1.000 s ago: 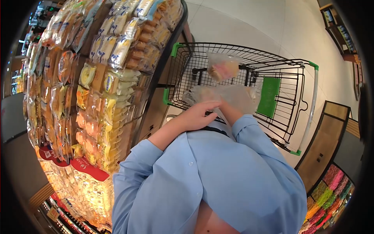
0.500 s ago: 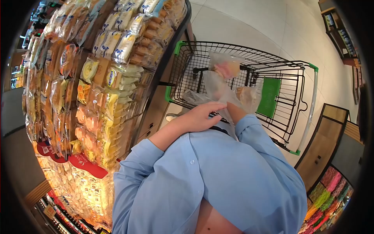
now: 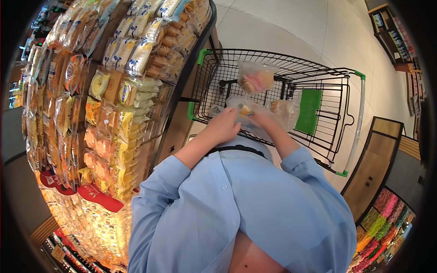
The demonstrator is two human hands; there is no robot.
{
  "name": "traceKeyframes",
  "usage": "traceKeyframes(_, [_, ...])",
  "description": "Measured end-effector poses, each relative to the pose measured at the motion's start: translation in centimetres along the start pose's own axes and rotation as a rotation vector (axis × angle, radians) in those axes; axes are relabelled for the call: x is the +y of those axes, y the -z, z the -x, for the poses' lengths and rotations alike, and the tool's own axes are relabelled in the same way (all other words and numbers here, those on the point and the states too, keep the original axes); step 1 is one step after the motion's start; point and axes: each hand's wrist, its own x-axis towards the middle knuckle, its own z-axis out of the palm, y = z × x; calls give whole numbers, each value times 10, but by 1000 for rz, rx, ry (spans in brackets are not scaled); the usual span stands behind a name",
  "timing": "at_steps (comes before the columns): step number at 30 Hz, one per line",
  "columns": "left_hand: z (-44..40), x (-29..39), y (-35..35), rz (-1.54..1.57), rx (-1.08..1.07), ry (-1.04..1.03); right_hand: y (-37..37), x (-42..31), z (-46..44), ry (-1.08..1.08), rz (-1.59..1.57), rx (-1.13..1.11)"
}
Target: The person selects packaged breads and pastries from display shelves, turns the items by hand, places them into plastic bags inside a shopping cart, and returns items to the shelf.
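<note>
A clear plastic bag (image 3: pixel 236 101) with something yellowish inside lies over the near side of the wire shopping cart (image 3: pixel 191 109). My left hand (image 3: pixel 224 125) pinches the bag's left part, its fingers bent over the film. My right hand (image 3: pixel 265 121) is closed on the bag's right side; its fingertips are partly hidden. Inside the cart, a clear bag with pink and tan food (image 3: pixel 257 82) sits toward the far side. Another clear bag with bread-like food (image 3: pixel 283 109) stands just right of my right hand.
A tall display of packaged bread (image 3: pixel 123 104) rises close on my left, with red signs (image 3: pixel 100 197) below. A green panel (image 3: pixel 308 111) is in the cart beside its handle (image 3: pixel 356 123). Wooden cabinets (image 3: pixel 373 159) stand at the right.
My hands, together near my waist before, have moved forward and apart over the cart's near edge, spreading the plastic bag. The food inside it shows more now.
</note>
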Motion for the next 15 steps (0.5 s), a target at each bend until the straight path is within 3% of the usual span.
traceKeyframes(4, [-4,-16,-2,-79,-23,176,42,-32,22,9,-59,-22])
traceKeyframes(6, [-6,-33,-7,-69,32,184,54,-37,25,-80,-408,-67])
traceKeyframes(10, [-11,-91,-28,-86,60,254,87,-65,40,-126,-693,-72])
traceKeyframes(12, [-4,-116,-40,-105,85,230,85,-61,39,3,-1124,-102])
traceKeyframes(13, [1,-119,-40,-122,109,211,86,-62,40,5,-1121,-102])
traceKeyframes(15, [11,-119,-38,-118,114,217,89,-64,44,49,-1509,-233])
